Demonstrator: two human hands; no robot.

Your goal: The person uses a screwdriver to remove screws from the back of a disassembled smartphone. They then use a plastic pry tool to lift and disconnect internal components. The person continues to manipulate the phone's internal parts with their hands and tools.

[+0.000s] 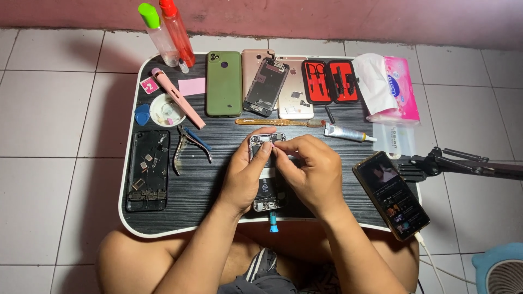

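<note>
Left hand [248, 177] grips the opened phone [268, 171] on the desk [207, 179]; right hand [308, 169] fingers pinched closed at its top edge, contents unclear; a slip could likely damage internals

The floor [54, 109] is laid with pale square tiles and grey grout lines. Along the far edge runs a dull pink wall [327, 16], stained and darker at its foot. A low table [207, 185] with a black ribbed top and white rim stands in the middle. At the near right corner is part of a light blue fan [504, 272]. Light is soft and even.
</note>
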